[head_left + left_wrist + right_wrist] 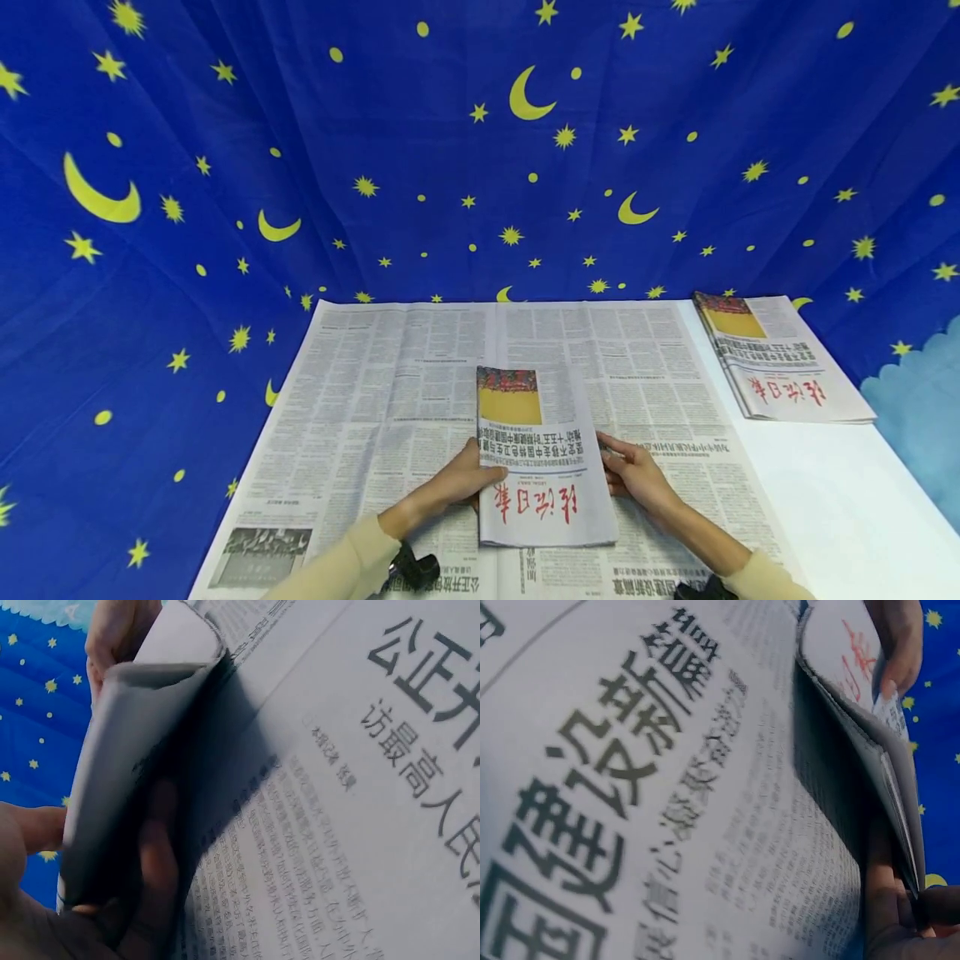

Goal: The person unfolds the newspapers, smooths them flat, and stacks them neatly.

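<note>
A folded newspaper (536, 454) with a red masthead and a yellow picture is held between both hands, a little above the spread newspaper sheet (420, 392). My left hand (459, 479) grips its left edge, thumb on top and fingers underneath. My right hand (637, 477) pinches the right edge. In the left wrist view the folded newspaper (124, 750) casts a dark shadow on the sheet, with the left fingers (157, 862) under it. The right wrist view shows its layered edges (892, 780) between the right thumb and fingers (881, 885).
A stack of similar folded newspapers (783, 358) lies at the back right of the white table (862, 508). Behind and beside the table hangs a blue cloth (450, 150) with yellow moons and stars. Dark wrist cameras (415, 568) sit on both wrists.
</note>
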`<state>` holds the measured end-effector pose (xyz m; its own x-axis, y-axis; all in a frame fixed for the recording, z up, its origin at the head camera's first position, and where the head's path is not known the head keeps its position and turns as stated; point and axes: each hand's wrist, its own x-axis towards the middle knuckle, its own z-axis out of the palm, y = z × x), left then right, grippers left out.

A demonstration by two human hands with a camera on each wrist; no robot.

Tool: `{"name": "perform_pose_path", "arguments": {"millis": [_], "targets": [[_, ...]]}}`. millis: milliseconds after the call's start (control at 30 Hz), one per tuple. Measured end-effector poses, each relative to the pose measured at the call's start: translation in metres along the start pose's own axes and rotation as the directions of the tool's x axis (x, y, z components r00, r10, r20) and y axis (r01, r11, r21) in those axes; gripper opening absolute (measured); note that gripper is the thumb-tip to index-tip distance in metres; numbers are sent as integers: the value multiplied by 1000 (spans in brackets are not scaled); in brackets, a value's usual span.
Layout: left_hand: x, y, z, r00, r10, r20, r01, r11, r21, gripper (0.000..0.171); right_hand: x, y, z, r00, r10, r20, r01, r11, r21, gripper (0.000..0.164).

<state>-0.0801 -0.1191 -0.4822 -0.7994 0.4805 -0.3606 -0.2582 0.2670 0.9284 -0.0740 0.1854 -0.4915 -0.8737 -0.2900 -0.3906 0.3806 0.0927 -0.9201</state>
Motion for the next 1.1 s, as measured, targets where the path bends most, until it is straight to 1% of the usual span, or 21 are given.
{"name": "perform_pose_path", "arguments": {"millis": [67, 133, 200, 233, 300, 367, 400, 433, 467, 533, 600, 667, 700, 767, 833, 900, 1000, 1067, 1100], "targets": [[-2, 1, 2, 999, 6, -32, -5, 999, 32, 78, -2, 1, 2, 999, -32, 8, 32, 999, -28, 54], [-5, 3, 3, 998, -3, -60, 7, 997, 71, 89, -3, 1, 6, 997, -75, -2, 75, 993, -90, 53], [-6, 5, 3, 998, 20, -65, -13, 994, 107, 87, -3, 1, 10, 991, -126, -50, 113, 974, -198, 51], [-6, 5, 2, 997, 32, -63, -24, 992, 121, 85, -3, 1, 12, 985, -154, -79, 128, 956, -265, 50], [-7, 7, 1, 997, 40, -67, -28, 984, 175, 86, -2, 1, 17, 969, -210, -128, 144, 907, -395, 49], [-7, 8, 0, 996, 51, -73, -33, 973, 229, 76, -1, 1, 20, 948, -272, -167, 154, 848, -508, 47], [-7, 8, 0, 996, 52, -75, -31, 967, 254, 71, -1, 1, 22, 940, -291, -176, 156, 828, -538, 47], [-7, 9, -1, 995, 54, -79, -29, 959, 280, 65, -1, 1, 23, 934, -309, -178, 163, 814, -557, 47], [-7, 10, -1, 994, 60, -93, -27, 946, 324, 60, -2, 2, 24, 929, -323, -180, 169, 804, -570, 47], [-7, 11, -1, 989, 74, -131, -12, 909, 416, 56, -2, 2, 25, 921, -343, -187, 177, 794, -582, 47], [-6, 12, -1, 981, 86, -174, 15, 859, 512, 57, -3, 1, 27, 920, -347, -183, 185, 796, -577, 47], [-6, 12, -1, 971, 104, -215, 46, 800, 598, 58, -3, 1, 28, 917, -359, -176, 199, 792, -578, 46], [-6, 13, -1, 968, 107, -227, 61, 778, 626, 58, -4, 1, 29, 915, -365, -170, 206, 787, -582, 46], [-5, 13, -2, 965, 108, -239, 79, 749, 658, 57, -4, 2, 31, 911, -380, -159, 219, 774, -594, 46], [-5, 13, -2, 965, 108, -239, 85, 735, 673, 58, -4, 2, 33, 904, -398, -156, 230, 760, -607, 46], [-5, 13, -2, 966, 103, -238, 90, 728, 679, 59, -5, 2, 36, 892, -422, -159, 237, 738, -632, 46], [-5, 12, -2, 966, 105, -236, 88, 724, 684, 59, -6, 2, 38, 885, -436, -163, 239, 727, -644, 47], [-5, 12, -2, 966, 103, -236, 92, 719, 689, 60, -7, 3, 39, 879, -450, -157, 246, 711, -659, 48], [-5, 13, -2, 967, 101, -233, 91, 719, 689, 60, -8, 4, 39, 881, -449, -151, 248, 710, -659, 48]]}}
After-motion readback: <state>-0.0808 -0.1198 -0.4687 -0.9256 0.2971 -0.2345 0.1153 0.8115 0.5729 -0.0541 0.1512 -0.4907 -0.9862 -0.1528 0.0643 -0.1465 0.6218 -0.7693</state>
